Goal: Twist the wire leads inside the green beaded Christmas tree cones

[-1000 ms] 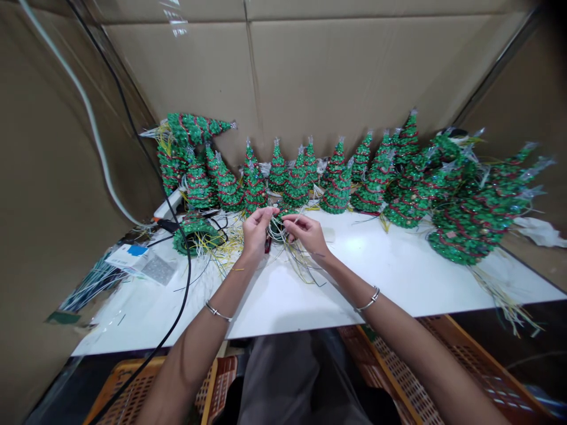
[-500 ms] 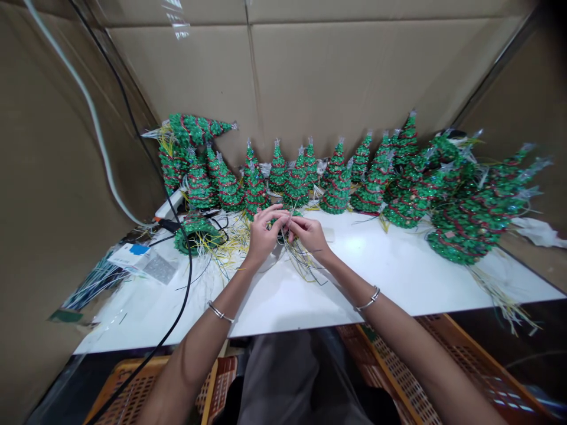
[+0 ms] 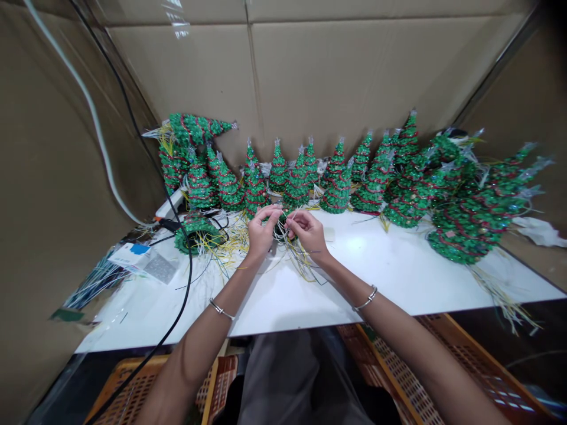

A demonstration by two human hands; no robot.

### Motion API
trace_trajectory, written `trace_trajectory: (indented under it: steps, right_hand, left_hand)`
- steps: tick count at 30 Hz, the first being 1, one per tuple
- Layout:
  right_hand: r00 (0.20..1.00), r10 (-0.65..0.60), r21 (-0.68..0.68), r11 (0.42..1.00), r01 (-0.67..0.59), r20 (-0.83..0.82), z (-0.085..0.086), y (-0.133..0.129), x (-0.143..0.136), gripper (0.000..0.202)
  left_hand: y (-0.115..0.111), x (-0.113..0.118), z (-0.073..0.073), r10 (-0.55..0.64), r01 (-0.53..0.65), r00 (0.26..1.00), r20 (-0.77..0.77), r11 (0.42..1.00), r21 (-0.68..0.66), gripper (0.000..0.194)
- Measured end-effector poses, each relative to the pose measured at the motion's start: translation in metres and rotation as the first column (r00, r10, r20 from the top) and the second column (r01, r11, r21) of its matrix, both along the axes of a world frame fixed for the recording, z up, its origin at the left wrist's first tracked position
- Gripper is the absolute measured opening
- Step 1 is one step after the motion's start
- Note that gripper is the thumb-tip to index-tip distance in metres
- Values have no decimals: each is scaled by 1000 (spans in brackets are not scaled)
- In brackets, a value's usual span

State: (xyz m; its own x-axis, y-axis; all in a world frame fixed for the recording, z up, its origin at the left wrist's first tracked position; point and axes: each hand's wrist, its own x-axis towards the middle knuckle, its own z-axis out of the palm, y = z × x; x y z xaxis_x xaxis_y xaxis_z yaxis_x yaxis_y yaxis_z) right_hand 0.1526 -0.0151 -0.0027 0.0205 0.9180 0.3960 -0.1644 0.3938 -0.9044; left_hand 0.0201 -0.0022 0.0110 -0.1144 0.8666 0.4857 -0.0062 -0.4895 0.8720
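Both hands work close together over the white table, above a bundle of thin wires (image 3: 303,265) that trails toward me. My left hand (image 3: 262,233) pinches a white wire between thumb and fingertips. My right hand (image 3: 308,231), fingers curled, pinches a white wire a little to the right. Behind and partly beneath the hands, a piece of green tinsel shows, mostly hidden; the wires come out of it. Just beyond stands a small tinsel Christmas tree (image 3: 296,184) with red garland. Left of my hands, another tinsel tree (image 3: 197,230) lies with its wired base toward me.
Several tinsel trees (image 3: 336,195) line the back, with more heaped at the right (image 3: 469,224). A black cable (image 3: 188,289) hangs across the left side. A small bag (image 3: 159,267) lies on the white table (image 3: 376,283). Orange crates (image 3: 478,360) stand below its front edge.
My hands have drawn slightly apart; the fingertips that met before now have a small gap with white wires between them. The trees have not moved.
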Motion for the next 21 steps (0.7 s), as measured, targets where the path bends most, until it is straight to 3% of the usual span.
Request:
trace_trajectory:
  steps: [9,21]
  right_hand:
    - [999,-20,3,1000,20,45,-6,0,-6,31]
    - [996,-23,37,999,20,83,-5,-1,-4,29]
  left_hand:
    - [-2,4,-4,29,-29,999,17,1000,-10,16]
    - [-2,8,-6,-51,79,984,170,983,-163,26]
